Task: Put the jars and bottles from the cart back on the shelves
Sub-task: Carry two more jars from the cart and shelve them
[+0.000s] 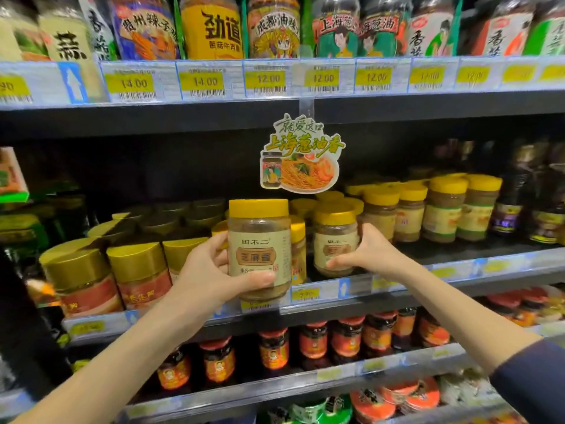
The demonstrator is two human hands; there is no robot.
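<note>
promo sign (301,157): hanging, noodle picture | price tags (205,82): row above it | blue arrow tag (73,82): upper left

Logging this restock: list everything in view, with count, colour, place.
left-hand jar: one, yellow lid, before middle shelf edge
right-hand jar: one, same colours, middle shelf front
yellow-lidded jars: many, middle shelf, right
gold-lidded jars: several, red labels, middle shelf, left
dark bottles: several, middle shelf, far right
red-lidded jars: several, shelf below
top-shelf jars: row, mixed colours
hanging sign: one, green-orange, under top shelf
price tags: many, yellow, shelf edges
left hand: grips left-hand jar
right hand: grips right-hand jar
</note>
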